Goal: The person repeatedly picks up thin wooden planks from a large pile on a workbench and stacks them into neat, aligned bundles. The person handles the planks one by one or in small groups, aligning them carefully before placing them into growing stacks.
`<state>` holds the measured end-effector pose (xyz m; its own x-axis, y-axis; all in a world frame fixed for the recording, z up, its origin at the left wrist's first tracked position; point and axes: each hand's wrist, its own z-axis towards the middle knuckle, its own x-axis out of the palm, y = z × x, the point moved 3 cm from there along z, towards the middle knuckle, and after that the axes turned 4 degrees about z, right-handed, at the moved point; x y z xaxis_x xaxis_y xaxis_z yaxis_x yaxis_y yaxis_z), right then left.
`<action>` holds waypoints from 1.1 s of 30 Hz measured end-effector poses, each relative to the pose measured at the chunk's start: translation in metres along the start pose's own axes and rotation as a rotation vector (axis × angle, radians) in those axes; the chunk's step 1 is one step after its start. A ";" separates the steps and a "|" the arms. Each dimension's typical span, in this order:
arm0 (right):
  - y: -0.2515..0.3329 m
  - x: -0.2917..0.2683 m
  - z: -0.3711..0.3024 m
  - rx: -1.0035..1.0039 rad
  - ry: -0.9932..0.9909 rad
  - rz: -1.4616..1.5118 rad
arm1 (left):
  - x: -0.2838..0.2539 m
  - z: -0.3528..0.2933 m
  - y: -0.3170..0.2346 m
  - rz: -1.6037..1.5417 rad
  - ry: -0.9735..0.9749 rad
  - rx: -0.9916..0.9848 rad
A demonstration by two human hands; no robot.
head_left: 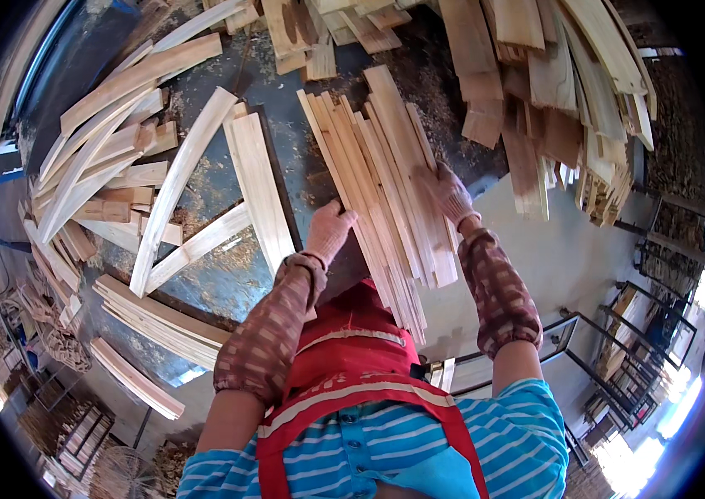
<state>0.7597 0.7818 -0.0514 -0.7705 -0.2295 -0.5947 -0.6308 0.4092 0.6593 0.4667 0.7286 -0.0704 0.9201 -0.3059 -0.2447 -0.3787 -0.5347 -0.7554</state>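
Our pink-gloved left hand [331,229] and right hand [447,196] clasp both sides of a pale bundle of straight wooden strips [376,195] overhanging the dark table [282,104]; it looks stiff, heavyish, apt to splay, best squeezed mid-length.

No word, number or sign can be read here. On the red apron [344,320], which is lower than the left grip [329,229] and the right grip [450,193], there is a row of small pale marks [340,385]. They are too small and unclear, so I cannot tell whether they are letters.
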 end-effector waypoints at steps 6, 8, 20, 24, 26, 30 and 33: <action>-0.016 0.005 0.008 -0.046 -0.037 -0.053 | 0.009 -0.008 -0.016 0.145 -0.066 -0.054; -0.011 0.001 0.010 -0.048 -0.063 -0.071 | 0.020 -0.001 0.003 0.013 -0.093 -0.060; 0.035 -0.017 0.028 0.089 -0.117 -0.416 | 0.016 -0.016 -0.026 -0.002 -0.006 0.054; 0.034 -0.015 0.013 -0.058 -0.247 -0.402 | -0.003 -0.045 0.006 -0.107 -0.213 0.146; 0.040 -0.013 0.003 -0.198 -0.259 -0.493 | -0.031 -0.067 0.009 0.031 -0.142 0.034; 0.094 0.022 -0.046 -0.617 -0.315 -0.235 | -0.072 -0.133 0.057 -0.077 -0.478 -0.032; 0.132 0.103 -0.081 -0.597 -0.045 0.123 | -0.112 -0.187 0.076 0.090 -0.756 -0.147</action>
<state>0.5900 0.7402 0.0120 -0.8444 -0.1688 -0.5084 -0.4903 -0.1387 0.8604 0.3164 0.5747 0.0130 0.6833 0.2397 -0.6897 -0.4157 -0.6488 -0.6373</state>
